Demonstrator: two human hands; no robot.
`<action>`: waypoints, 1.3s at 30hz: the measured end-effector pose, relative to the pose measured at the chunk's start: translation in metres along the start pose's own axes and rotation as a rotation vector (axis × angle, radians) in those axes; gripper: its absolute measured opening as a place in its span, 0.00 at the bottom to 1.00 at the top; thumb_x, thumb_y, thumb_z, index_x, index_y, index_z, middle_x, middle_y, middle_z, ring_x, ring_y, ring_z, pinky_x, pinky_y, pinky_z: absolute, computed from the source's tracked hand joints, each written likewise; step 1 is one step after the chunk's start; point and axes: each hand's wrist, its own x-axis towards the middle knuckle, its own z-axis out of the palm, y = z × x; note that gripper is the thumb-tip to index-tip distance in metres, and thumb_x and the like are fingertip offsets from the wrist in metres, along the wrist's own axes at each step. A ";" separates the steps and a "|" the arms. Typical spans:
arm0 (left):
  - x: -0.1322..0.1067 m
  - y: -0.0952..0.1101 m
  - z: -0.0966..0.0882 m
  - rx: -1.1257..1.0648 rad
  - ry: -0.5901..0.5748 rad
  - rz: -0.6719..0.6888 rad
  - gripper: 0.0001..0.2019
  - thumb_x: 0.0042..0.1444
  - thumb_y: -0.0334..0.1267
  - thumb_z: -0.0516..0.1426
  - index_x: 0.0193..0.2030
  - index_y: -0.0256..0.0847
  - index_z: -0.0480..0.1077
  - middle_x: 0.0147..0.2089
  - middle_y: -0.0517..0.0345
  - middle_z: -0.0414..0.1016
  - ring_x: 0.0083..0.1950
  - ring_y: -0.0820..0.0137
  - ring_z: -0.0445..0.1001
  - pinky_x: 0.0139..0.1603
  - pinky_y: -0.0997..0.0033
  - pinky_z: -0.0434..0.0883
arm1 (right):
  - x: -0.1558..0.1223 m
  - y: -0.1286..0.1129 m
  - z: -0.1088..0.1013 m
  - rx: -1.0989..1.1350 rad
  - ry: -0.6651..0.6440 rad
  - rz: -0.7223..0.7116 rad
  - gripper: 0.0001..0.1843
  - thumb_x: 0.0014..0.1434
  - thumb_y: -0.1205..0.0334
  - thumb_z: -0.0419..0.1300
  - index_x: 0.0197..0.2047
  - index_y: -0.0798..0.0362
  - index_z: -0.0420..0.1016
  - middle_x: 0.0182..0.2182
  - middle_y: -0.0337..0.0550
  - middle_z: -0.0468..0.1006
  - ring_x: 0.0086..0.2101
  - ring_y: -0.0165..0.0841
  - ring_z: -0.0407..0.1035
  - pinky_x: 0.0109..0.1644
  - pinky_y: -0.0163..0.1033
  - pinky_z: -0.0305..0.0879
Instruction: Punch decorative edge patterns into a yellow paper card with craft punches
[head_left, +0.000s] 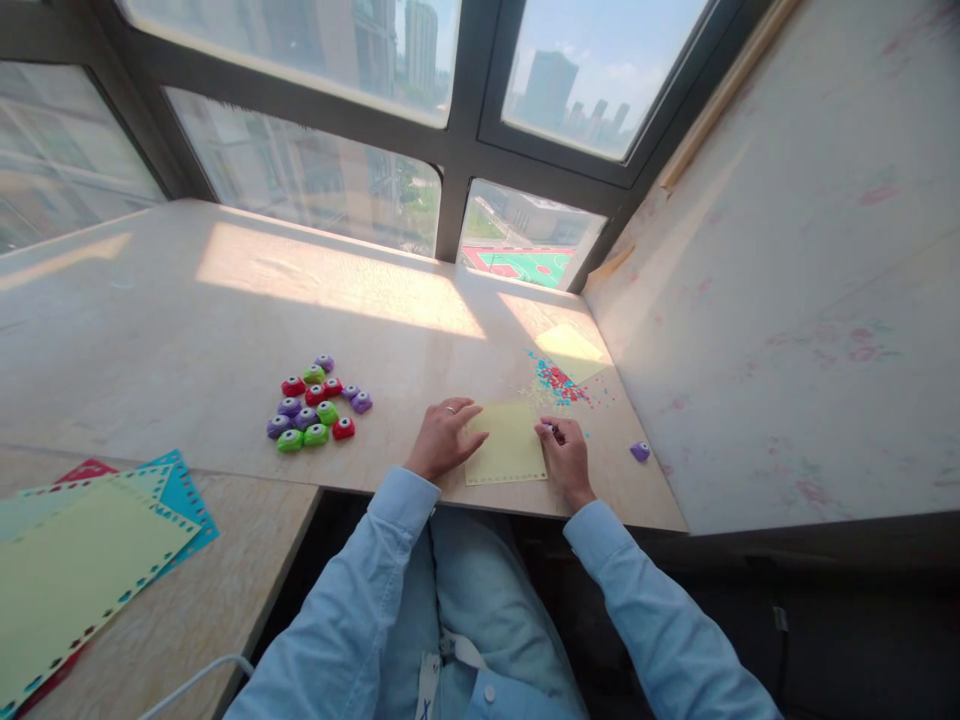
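A pale yellow sheet of paper (506,440) lies flat on the stone-look ledge, with a row of punched holes along its near edge. My left hand (444,438) rests on the sheet's left side, fingers spread, a ring on one of them. At the right edge of the paper, my right hand (564,455) is closed around a small purple craft punch (550,428), mostly hidden by the fingers. Punched paper bits (561,383) in red, blue and yellow are scattered just beyond the sheet.
Several red, green and purple craft punches (306,417) cluster to the left. Another purple punch (640,451) sits by the wall. Punched coloured sheets (97,560) are stacked at lower left, near a white cable (196,682). A yellow sheet (570,345) lies beyond the bits, below the windows.
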 end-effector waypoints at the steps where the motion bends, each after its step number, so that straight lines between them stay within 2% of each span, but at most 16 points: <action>1: -0.001 0.001 0.001 0.057 -0.060 0.029 0.18 0.55 0.48 0.61 0.50 0.43 0.74 0.56 0.46 0.74 0.60 0.57 0.69 0.59 0.50 0.63 | 0.000 0.001 0.000 0.005 -0.001 -0.001 0.20 0.58 0.45 0.60 0.40 0.55 0.77 0.36 0.46 0.74 0.35 0.36 0.67 0.42 0.44 0.66; 3: -0.003 0.001 0.003 0.132 -0.139 0.057 0.19 0.55 0.52 0.60 0.50 0.44 0.75 0.59 0.45 0.72 0.64 0.55 0.66 0.60 0.48 0.60 | 0.000 0.001 0.000 0.011 0.002 0.002 0.21 0.58 0.45 0.59 0.41 0.55 0.77 0.36 0.47 0.73 0.35 0.36 0.67 0.42 0.44 0.66; 5: -0.003 0.001 0.003 0.155 -0.170 0.054 0.20 0.56 0.53 0.59 0.50 0.44 0.75 0.60 0.45 0.72 0.64 0.55 0.65 0.61 0.49 0.59 | 0.000 0.002 -0.001 0.001 0.009 0.003 0.20 0.58 0.46 0.59 0.41 0.55 0.77 0.36 0.47 0.73 0.35 0.36 0.66 0.43 0.44 0.65; 14: -0.003 -0.002 0.000 0.098 -0.172 0.016 0.17 0.56 0.48 0.61 0.49 0.44 0.75 0.60 0.46 0.72 0.64 0.57 0.66 0.61 0.50 0.60 | 0.022 0.022 -0.009 0.006 0.121 0.086 0.23 0.56 0.43 0.59 0.39 0.56 0.77 0.37 0.48 0.74 0.37 0.38 0.66 0.44 0.45 0.64; 19: -0.003 -0.003 0.001 0.099 -0.179 0.002 0.17 0.55 0.47 0.61 0.49 0.43 0.75 0.60 0.46 0.72 0.64 0.57 0.66 0.62 0.51 0.59 | 0.023 0.021 -0.012 0.270 0.164 0.160 0.24 0.56 0.41 0.60 0.38 0.55 0.76 0.33 0.44 0.75 0.34 0.34 0.68 0.40 0.41 0.64; 23: -0.003 -0.002 0.000 0.091 -0.171 -0.002 0.15 0.56 0.45 0.61 0.48 0.45 0.75 0.59 0.48 0.73 0.63 0.58 0.67 0.61 0.52 0.60 | 0.019 0.018 -0.019 0.580 0.128 0.278 0.24 0.55 0.39 0.62 0.41 0.53 0.75 0.30 0.40 0.76 0.31 0.32 0.71 0.34 0.38 0.64; 28: -0.002 -0.001 -0.001 0.083 -0.161 -0.019 0.13 0.56 0.43 0.61 0.47 0.44 0.76 0.58 0.49 0.73 0.62 0.58 0.68 0.60 0.51 0.61 | 0.021 0.019 -0.029 0.912 0.144 0.390 0.24 0.48 0.42 0.69 0.41 0.50 0.76 0.31 0.37 0.77 0.30 0.30 0.72 0.38 0.38 0.68; 33: -0.002 -0.002 -0.001 0.082 -0.151 -0.004 0.13 0.56 0.43 0.60 0.47 0.44 0.76 0.58 0.48 0.74 0.62 0.57 0.68 0.60 0.51 0.62 | 0.023 0.020 -0.034 0.997 0.134 0.464 0.25 0.47 0.44 0.70 0.42 0.51 0.77 0.35 0.39 0.78 0.32 0.30 0.72 0.35 0.36 0.67; 39: -0.002 -0.005 0.000 0.072 -0.160 -0.001 0.13 0.56 0.43 0.60 0.47 0.45 0.76 0.58 0.49 0.74 0.63 0.56 0.67 0.60 0.49 0.62 | 0.023 0.018 -0.035 1.017 0.117 0.441 0.23 0.49 0.44 0.69 0.41 0.51 0.77 0.33 0.39 0.76 0.31 0.29 0.71 0.32 0.34 0.64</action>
